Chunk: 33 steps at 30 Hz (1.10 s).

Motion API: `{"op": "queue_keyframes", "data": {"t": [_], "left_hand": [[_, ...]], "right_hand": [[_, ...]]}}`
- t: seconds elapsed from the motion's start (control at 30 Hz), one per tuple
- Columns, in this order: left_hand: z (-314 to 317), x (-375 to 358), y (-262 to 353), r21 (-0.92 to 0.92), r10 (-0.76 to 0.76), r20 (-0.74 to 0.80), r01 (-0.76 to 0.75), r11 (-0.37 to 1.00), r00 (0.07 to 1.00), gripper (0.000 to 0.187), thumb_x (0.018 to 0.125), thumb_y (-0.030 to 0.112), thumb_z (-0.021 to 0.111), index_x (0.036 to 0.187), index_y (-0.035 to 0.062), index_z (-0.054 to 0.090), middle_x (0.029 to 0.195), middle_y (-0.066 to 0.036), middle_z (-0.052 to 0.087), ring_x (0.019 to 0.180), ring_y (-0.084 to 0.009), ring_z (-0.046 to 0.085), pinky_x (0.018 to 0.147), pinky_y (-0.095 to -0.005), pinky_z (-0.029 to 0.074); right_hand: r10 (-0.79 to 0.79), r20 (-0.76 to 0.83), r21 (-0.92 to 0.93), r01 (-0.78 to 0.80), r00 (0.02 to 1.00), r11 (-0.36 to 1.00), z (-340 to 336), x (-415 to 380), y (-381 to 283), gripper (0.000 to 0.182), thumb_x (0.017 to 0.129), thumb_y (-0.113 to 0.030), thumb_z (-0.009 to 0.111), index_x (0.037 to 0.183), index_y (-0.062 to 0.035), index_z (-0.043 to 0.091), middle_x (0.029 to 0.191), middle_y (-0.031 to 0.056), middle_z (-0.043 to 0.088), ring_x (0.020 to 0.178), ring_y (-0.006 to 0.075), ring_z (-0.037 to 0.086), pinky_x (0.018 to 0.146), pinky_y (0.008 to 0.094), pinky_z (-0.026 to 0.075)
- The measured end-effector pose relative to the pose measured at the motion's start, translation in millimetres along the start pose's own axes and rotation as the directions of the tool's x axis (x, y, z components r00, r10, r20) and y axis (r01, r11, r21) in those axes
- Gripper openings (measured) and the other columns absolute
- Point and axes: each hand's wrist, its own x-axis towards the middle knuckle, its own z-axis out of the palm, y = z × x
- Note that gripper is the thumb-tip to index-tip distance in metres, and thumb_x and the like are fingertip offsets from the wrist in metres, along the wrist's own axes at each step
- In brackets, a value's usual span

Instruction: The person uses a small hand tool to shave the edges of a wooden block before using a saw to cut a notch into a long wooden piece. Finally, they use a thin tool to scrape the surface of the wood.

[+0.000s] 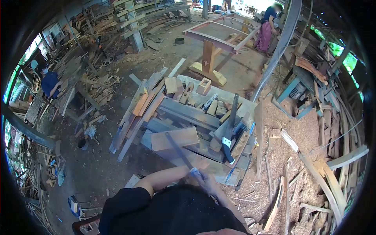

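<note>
My right hand (209, 185) is wrapped round the pale grey handle of a long narrow dark blade (179, 151). The blade points away from me to the left, and its far end overlaps a thick rectangular wood block (166, 141) on the low workbench (221, 169). My left forearm reaches across in front of my chest towards the handle. My left hand (188, 172) comes close beside the right one, with its fingers mostly hidden. To the right of the block lies a handsaw (227, 147) with a black and white handle.
Wooden planes (188, 92) and small blocks lie at the bench's far side. Long boards (143, 103) stick out on its left. A wooden frame (209, 37) stands beyond, with a person (266, 29) beside it. Another person (50, 82) is at the left. Shavings (288, 156) cover the right floor.
</note>
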Motion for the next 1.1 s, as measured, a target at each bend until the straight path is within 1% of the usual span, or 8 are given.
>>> {"op": "queue_keyframes", "data": {"t": [0.5,0.67,0.7,0.77,0.83,0.87,0.9,1.1], "left_hand": [[25.7,-7.1,-21.9,-0.08,-0.024,0.014,0.025,0.996,1.0,0.035,0.078,0.03,0.065,0.107,0.0105,0.061,0.098,-0.017,0.063,0.097,-0.0355,0.06,0.085,-0.0483,0.045],[138.8,0.1,-66.9,-0.171,-0.079,-0.113,0.059,0.983,0.99,0.034,0.077,0.029,0.066,0.105,0.0095,0.061,0.094,-0.017,0.065,0.094,-0.0353,0.061,0.084,-0.0476,0.045],[19.4,-20.7,-32.5,-0.141,-0.093,0.152,0.114,0.983,0.984,0.032,0.078,0.027,0.065,0.103,0.008,0.061,0.098,-0.016,0.063,0.097,-0.0333,0.06,0.084,-0.0471,0.045],[24.0,-26.6,-44.6,-0.232,-0.066,-0.043,0.054,0.971,0.997,0.03,0.08,0.027,0.064,0.105,0.0096,0.063,0.105,-0.013,0.06,0.099,-0.0321,0.058,0.083,-0.0462,0.045],[28.4,-19.6,-61.6,-0.325,-0.062,-0.055,0.04,0.945,0.997,0.029,0.081,0.027,0.063,0.105,0.0101,0.064,0.106,-0.012,0.059,0.099,-0.0324,0.058,0.082,-0.0464,0.044],[21.0,-18.0,-67.3,-0.428,-0.165,-0.268,0.036,0.903,0.949,0.027,0.083,0.026,0.062,0.105,0.0104,0.063,0.105,-0.012,0.059,0.098,-0.0325,0.058,0.082,-0.047,0.044],[12.0,-15.8,-71.9,-0.526,-0.285,-0.448,0.008,0.85,0.847,0.025,0.085,0.025,0.061,0.105,0.0106,0.063,0.104,-0.011,0.059,0.097,-0.0326,0.057,0.081,-0.0477,0.043],[0.6,48.2,-123.9,-0.513,-0.507,-0.66,0.161,0.843,0.555,0.03,0.092,0.027,0.052,0.114,0.0082,0.056,0.113,-0.016,0.055,0.111,-0.0363,0.047,0.094,-0.0492,0.035]], "right_hand": [[0.204,0.084,0.094,-0.212,0.975,0.973,18.6,23.5,34.4,0.033,0.096,-0.031,0.053,0.113,-0.0042,0.061,0.057,0.0072,0.058,0.05,0.013,0.059,0.046,0.03,0.046],[0.32,0.014,0.117,-0.32,0.947,0.94,7.2,24.0,75.5,0.034,0.097,-0.033,0.05,0.103,-0.0015,0.061,0.054,0.0048,0.056,0.043,0.0119,0.054,0.04,0.0291,0.043],[0.402,-0.016,0.108,-0.398,0.916,0.911,9.5,24.2,93.8,0.033,0.097,-0.032,0.05,0.102,-0.0013,0.061,0.055,0.0061,0.056,0.045,0.0128,0.055,0.042,0.0305,0.044],[0.499,-0.052,0.11,-0.491,0.865,0.864,11.0,24.5,108.3,0.033,0.097,-0.031,0.05,0.102,-0.001,0.061,0.056,0.0073,0.056,0.047,0.0137,0.056,0.044,0.0319,0.044],[0.3,-0.335,0.005,-0.316,0.893,0.949,8.3,30.5,109.9,0.03,0.097,-0.027,0.049,0.101,0.0001,0.061,0.063,0.0141,0.058,0.056,0.0223,0.061,0.052,0.037,0.047],[0.26,-0.405,0.046,-0.265,0.876,0.963,7.0,35.4,104.3,0.029,0.097,-0.025,0.048,0.102,0.0005,0.06,0.078,0.0278,0.062,0.075,0.0454,0.061,0.059,0.0492,0.045],[0.279,-0.412,0.054,-0.282,0.867,0.958,8.7,39.7,108.1,0.029,0.097,-0.025,0.048,0.102,0.0005,0.06,0.078,0.0278,0.062,0.075,0.0454,0.061,0.059,0.0492,0.045],[0.392,-0.322,-0.211,-0.469,0.862,0.857,20.5,79.5,111.6,0.025,0.096,-0.019,0.04,0.114,-0.003,0.048,0.083,0.0299,0.062,0.075,0.045,0.062,0.062,0.0539,0.047]]}}
